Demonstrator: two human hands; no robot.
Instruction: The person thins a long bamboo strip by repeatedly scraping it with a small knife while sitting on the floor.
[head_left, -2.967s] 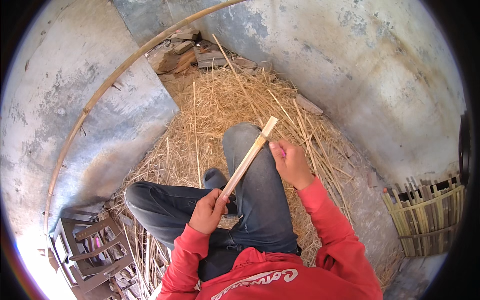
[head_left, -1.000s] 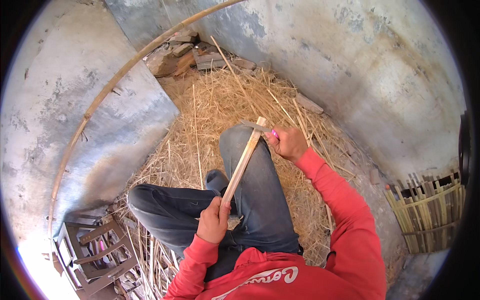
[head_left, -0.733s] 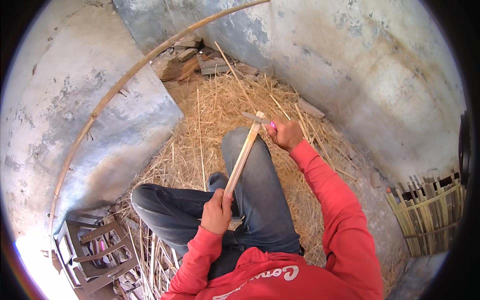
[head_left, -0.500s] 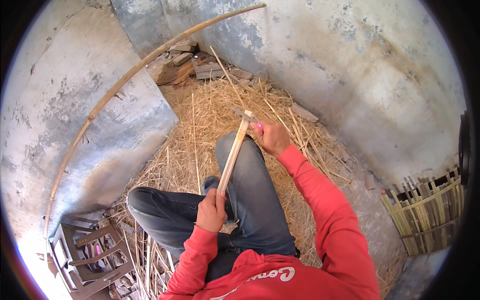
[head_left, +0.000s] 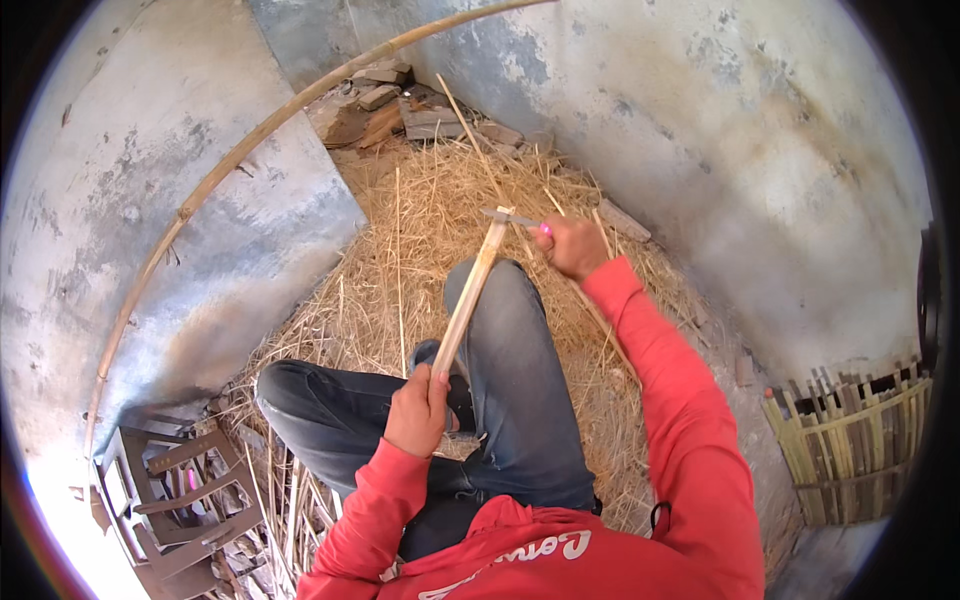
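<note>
My left hand (head_left: 418,412) is closed round the lower end of a pale split-bamboo strip (head_left: 465,310), which slants up across my raised knee. In my right hand (head_left: 574,247) is a knife (head_left: 515,217) with a pink part at its handle. Its blade lies crosswise at the far tip of the strip, touching or just over it; I cannot tell how deep it sits. The strip rests against the jeans at my knee (head_left: 500,300). My fingers hide most of the knife's handle.
Straw-like shavings (head_left: 430,220) cover the floor ahead. A long curved bamboo pole (head_left: 185,212) leans along the left wall. Bricks (head_left: 380,97) lie in the far corner. A dark wooden chair (head_left: 185,500) is at lower left, a slatted bamboo basket (head_left: 850,440) at right.
My right hand and the knife have moved slightly right and up, and the blade now lies flatter across the strip's tip. The whole view has shifted a little.
</note>
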